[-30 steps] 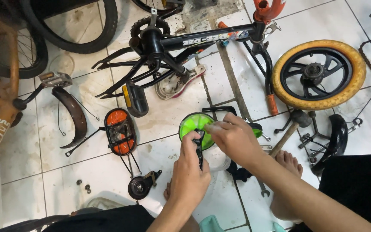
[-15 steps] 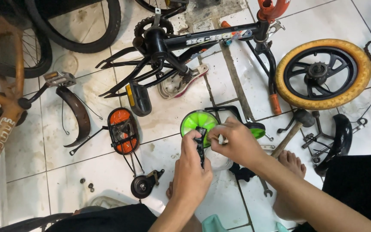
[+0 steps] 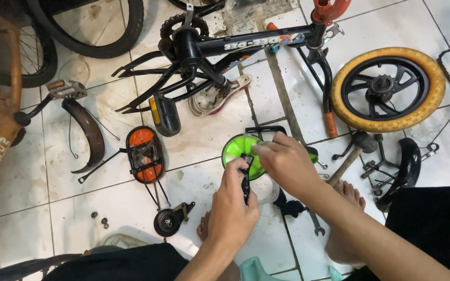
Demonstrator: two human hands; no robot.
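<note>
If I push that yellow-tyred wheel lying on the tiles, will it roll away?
Probably not: the yellow-tyred wheel lies flat on the tile floor, so it would likely slide or scrape. Its solid-looking black spokes suggest stiffness. Stood on edge, it would probably roll readily.

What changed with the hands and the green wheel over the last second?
Very little. The left hand keeps its grip on the black bracket and the right hand stays on the green training wheel; both only shifted slightly within the view. Nothing was picked up or let go. The bike frame, yellow-tyred wheel and hammer lie where they were.
</note>
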